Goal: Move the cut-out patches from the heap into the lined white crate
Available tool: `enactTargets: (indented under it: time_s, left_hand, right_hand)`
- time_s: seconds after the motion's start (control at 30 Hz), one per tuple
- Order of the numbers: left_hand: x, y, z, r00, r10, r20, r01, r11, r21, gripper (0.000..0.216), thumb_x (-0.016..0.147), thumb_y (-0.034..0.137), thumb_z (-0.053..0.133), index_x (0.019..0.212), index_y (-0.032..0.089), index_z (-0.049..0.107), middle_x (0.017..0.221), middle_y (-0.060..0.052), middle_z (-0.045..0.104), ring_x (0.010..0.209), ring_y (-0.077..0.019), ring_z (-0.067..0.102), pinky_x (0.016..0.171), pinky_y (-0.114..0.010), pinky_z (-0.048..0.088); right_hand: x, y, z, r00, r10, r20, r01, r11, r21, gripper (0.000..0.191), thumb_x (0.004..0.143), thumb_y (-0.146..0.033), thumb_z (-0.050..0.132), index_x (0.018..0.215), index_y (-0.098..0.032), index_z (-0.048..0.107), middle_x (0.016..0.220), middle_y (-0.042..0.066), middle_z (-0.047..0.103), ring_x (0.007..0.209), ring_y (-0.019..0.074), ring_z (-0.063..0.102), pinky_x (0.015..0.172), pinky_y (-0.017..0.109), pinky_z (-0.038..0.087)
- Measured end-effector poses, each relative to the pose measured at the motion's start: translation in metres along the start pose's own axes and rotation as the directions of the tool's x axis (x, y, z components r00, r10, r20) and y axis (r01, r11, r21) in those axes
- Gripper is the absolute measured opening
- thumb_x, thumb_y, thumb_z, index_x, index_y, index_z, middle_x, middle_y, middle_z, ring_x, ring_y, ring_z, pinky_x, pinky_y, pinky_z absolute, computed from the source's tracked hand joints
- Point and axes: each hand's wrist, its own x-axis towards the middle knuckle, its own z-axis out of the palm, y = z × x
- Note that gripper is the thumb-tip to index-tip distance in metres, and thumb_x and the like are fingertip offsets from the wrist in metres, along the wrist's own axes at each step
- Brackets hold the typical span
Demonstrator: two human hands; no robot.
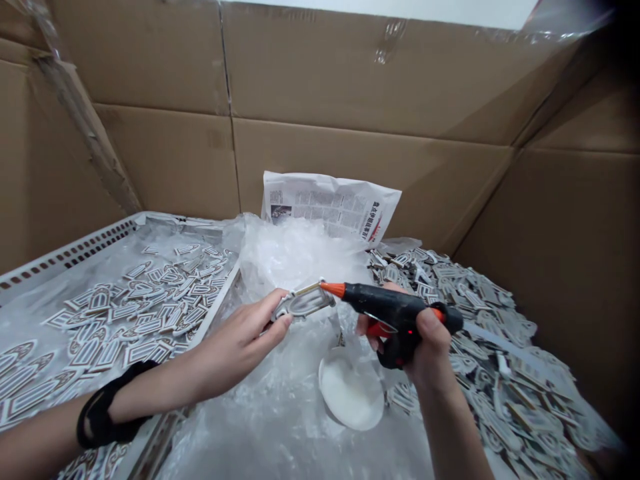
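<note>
My left hand (245,337) pinches a small arch-shaped flat piece (305,302) between thumb and fingers, holding it up over crinkled clear plastic. My right hand (425,343) grips a black glue gun (400,313) with an orange trigger. Its orange nozzle tip (333,289) touches the top edge of the arch-shaped piece. A black band (103,410) sits on my left wrist.
A white perforated tray (65,257) at left holds several arch-shaped pieces laid on plastic. A heap of similar pieces (500,347) lies at right. A white round dish (350,390) sits below the gun. A folded newspaper (330,203) leans at the back. Cardboard walls (350,73) enclose the area.
</note>
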Motion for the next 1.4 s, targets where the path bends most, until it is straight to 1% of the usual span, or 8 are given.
enactTargets:
  time_s: [0.13,0.33,0.43,0.53,0.63,0.87,1.1,1.4]
  left_hand:
    - [-0.001,0.0,0.0,1.0,-0.008,0.008,0.008,0.999,-0.031,0.032,0.097,0.046,0.035,0.104,0.023,0.056,0.086,-0.002,0.061,0.08,-0.0188,0.057,0.071,-0.027,0.048]
    - [-0.001,-0.001,0.003,0.999,-0.033,0.025,0.034,0.998,-0.058,0.033,0.096,0.047,0.038,0.109,0.023,0.057,0.088,-0.002,0.063,0.083,-0.0189,0.058,0.073,-0.027,0.05]
    - [-0.001,0.001,0.002,0.998,-0.016,0.066,0.023,0.994,-0.111,0.036,0.097,0.048,0.038,0.115,0.023,0.056,0.1,-0.004,0.064,0.095,-0.0203,0.058,0.083,-0.029,0.051]
    - [0.0,0.004,0.002,0.992,0.009,0.124,0.014,0.983,-0.183,0.039,0.098,0.048,0.038,0.125,0.024,0.052,0.111,-0.005,0.062,0.105,-0.0212,0.056,0.092,-0.032,0.049]
    - [0.001,0.004,0.002,0.985,0.023,0.173,0.017,0.975,-0.223,0.04,0.098,0.048,0.04,0.129,0.026,0.05,0.114,-0.005,0.062,0.108,-0.0213,0.055,0.095,-0.033,0.048]
    - [0.001,0.001,0.006,0.98,-0.024,0.198,0.067,0.975,-0.213,0.043,0.098,0.05,0.036,0.129,0.024,0.051,0.089,-0.003,0.061,0.087,-0.0186,0.057,0.075,-0.027,0.049]
    - [0.002,0.003,0.009,0.989,-0.008,0.151,0.044,0.971,-0.237,0.038,0.097,0.047,0.038,0.119,0.022,0.055,0.1,-0.004,0.062,0.091,-0.0189,0.056,0.08,-0.03,0.049]
    - [0.004,0.0,0.012,0.993,-0.055,0.1,0.068,0.989,-0.128,0.031,0.094,0.044,0.039,0.097,0.019,0.057,0.077,0.0,0.053,0.072,-0.0159,0.049,0.058,-0.024,0.038]
  right_hand:
    - [0.004,-0.006,0.01,0.993,-0.013,-0.12,0.011,1.0,-0.017,0.063,0.078,-0.082,0.035,0.081,-0.022,0.053,0.059,0.005,0.059,0.04,0.0158,0.048,0.034,0.027,0.037]
    - [0.01,-0.001,0.019,0.994,-0.037,-0.107,0.048,0.993,0.106,0.064,0.081,-0.079,0.034,0.076,-0.019,0.054,0.063,0.005,0.057,0.04,0.0118,0.044,0.033,0.025,0.033]
    - [0.007,0.008,0.02,0.997,-0.004,-0.072,0.012,0.993,0.117,0.051,0.083,-0.07,0.049,0.089,-0.02,0.053,0.071,0.002,0.058,0.042,0.0094,0.042,0.037,0.024,0.033]
    - [0.002,0.012,0.024,0.998,0.047,-0.029,-0.046,0.998,0.044,0.035,0.084,-0.049,0.067,0.095,-0.023,0.047,0.068,-0.005,0.053,0.048,0.0094,0.043,0.045,0.023,0.036]
    - [-0.001,0.009,0.028,0.999,0.038,0.005,-0.038,0.998,-0.047,0.033,0.084,-0.043,0.07,0.092,-0.024,0.044,0.06,-0.008,0.048,0.05,0.0101,0.044,0.049,0.024,0.037]
    - [-0.001,0.004,0.034,0.996,0.009,-0.093,-0.021,0.992,-0.127,0.031,0.085,-0.043,0.068,0.09,-0.024,0.045,0.066,-0.007,0.049,0.054,0.0108,0.046,0.051,0.025,0.038]
    - [-0.003,-0.001,0.035,0.993,-0.021,-0.117,0.003,0.988,-0.152,0.03,0.084,-0.042,0.068,0.089,-0.024,0.045,0.069,-0.006,0.048,0.055,0.0106,0.043,0.053,0.026,0.038]
    - [-0.004,-0.001,0.037,0.992,-0.057,-0.116,0.038,0.987,-0.154,0.028,0.082,-0.037,0.07,0.086,-0.024,0.046,0.069,-0.006,0.047,0.056,0.011,0.043,0.055,0.027,0.037]
